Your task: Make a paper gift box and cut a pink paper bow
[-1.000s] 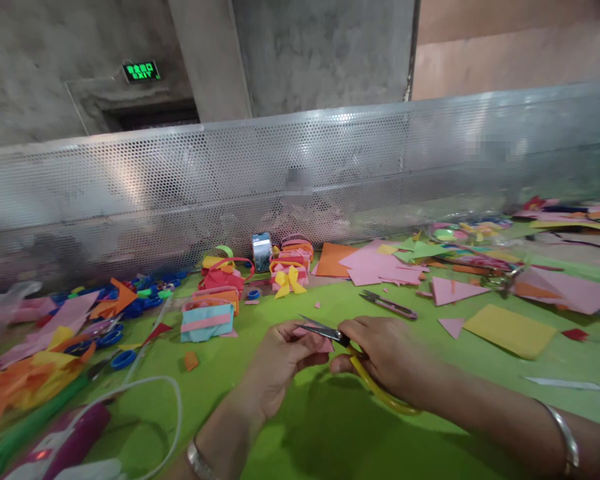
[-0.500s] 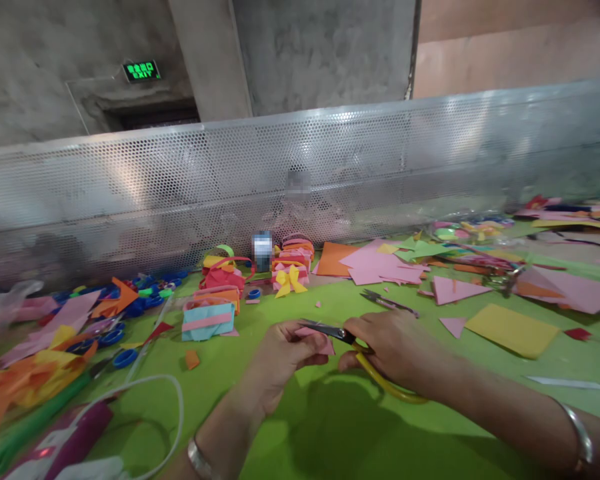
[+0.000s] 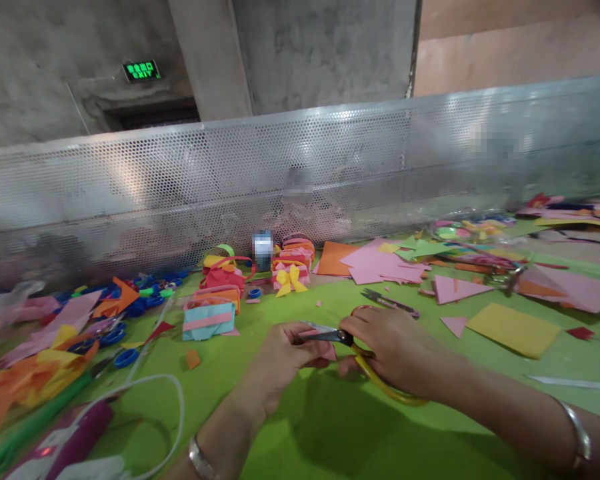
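My left hand point(image 3: 285, 357) pinches a small pink paper piece point(image 3: 326, 348) just above the green table point(image 3: 330, 433). My right hand point(image 3: 395, 347) grips yellow-handled scissors point(image 3: 365, 363), whose dark blades lie across the top of the pink piece and point left. The blades look nearly closed. Both hands meet at the middle of the view, close to me. Each wrist wears a silver bangle.
Small paper boxes with bows point(image 3: 290, 270) and a turquoise one point(image 3: 207, 320) stand beyond my hands. Another pair of scissors point(image 3: 390, 301) lies to the right, near pink sheets point(image 3: 380, 267) and a yellow sheet point(image 3: 513, 328). Paper scraps and blue rings point(image 3: 125, 358) crowd the left. A perforated metal screen point(image 3: 300, 180) backs the table.
The scissor blades have closed down onto the pink piece and dropped slightly. My hands have stayed almost in the same place.
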The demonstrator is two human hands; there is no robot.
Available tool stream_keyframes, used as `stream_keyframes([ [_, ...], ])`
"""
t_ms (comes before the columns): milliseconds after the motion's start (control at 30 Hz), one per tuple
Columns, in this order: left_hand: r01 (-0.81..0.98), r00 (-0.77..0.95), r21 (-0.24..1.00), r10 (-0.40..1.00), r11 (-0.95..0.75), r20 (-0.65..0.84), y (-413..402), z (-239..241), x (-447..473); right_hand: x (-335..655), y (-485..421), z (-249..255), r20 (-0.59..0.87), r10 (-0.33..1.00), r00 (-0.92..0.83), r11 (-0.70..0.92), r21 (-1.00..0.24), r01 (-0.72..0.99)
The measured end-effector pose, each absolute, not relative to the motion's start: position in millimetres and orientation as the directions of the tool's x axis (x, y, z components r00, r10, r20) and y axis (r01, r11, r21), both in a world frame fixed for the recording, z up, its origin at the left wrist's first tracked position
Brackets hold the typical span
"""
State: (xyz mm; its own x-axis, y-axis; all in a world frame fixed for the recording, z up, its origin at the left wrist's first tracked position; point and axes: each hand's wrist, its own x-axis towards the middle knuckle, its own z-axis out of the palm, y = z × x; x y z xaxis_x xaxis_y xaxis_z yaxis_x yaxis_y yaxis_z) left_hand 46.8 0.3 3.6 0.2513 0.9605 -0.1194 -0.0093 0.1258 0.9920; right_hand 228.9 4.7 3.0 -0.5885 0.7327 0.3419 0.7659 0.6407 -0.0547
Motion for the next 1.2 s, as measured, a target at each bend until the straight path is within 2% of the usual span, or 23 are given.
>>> stream_keyframes([
  [633,0.013,0.261,0.993,0.958,0.118,-0.118,4.0,-0.4,45.2,229.2,3.6,3.2,0.294,0.778,-0.556,0.589,-0.029,0.808],
  [733,0.062,0.254,0.994,0.962,0.088,-0.101,4.2,1.8,47.0,229.4,6.3,3.4,0.278,0.804,-0.526,0.562,-0.065,0.825],
  [833,0.183,0.183,0.983,0.982,0.008,-0.042,2.8,6.0,50.3,241.6,25.8,3.7,0.27,0.893,-0.361,0.415,-0.178,0.892],
  [933,0.322,0.084,0.943,0.995,-0.082,0.058,-0.6,9.2,52.8,272.5,61.9,3.4,0.254,0.964,-0.08,0.146,-0.252,0.957],
  [1000,0.378,0.078,0.915,0.989,-0.144,0.123,-3.1,9.8,53.1,299.7,85.8,3.0,0.184,0.982,0.054,-0.007,-0.247,0.969],
  [1133,0.41,0.145,0.863,0.955,-0.294,0.257,-6.0,8.4,51.4,346.7,109.1,0.1,0.125,0.962,0.244,-0.21,-0.232,0.95],
  [1200,0.404,0.144,0.859,0.95,-0.313,0.278,-6.0,7.1,50.7,359.7,108.0,-2.1,0.115,0.941,0.319,-0.288,-0.226,0.931],
])
